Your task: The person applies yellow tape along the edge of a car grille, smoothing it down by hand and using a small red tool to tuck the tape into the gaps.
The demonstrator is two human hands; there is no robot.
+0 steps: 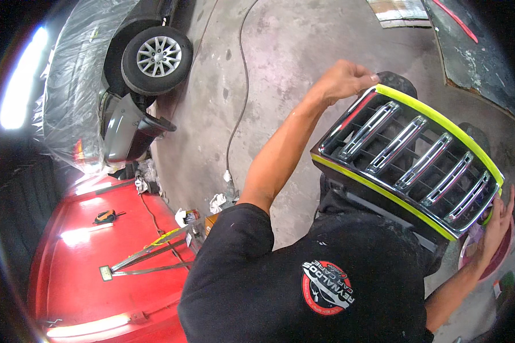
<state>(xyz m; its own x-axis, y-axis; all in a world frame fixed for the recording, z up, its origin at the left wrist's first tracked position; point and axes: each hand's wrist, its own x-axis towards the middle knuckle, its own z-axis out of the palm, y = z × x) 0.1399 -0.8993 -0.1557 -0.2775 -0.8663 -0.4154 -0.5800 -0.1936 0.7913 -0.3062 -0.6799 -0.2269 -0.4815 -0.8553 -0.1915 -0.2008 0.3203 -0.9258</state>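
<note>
Grille (423, 162), left grip (344, 81) pinching its corner, right grip (498, 224) unclear, pink bucket (504, 251) behind it

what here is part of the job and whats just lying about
Part of the job:
chrome grille
yellow-green tape along its long edges
left hand and right hand, at its opposite ends

Seemingly lying about:
orange tool on the red panel
cable on the floor

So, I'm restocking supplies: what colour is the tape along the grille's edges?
The tape is bright yellow-green, best seen in the head view.
</note>
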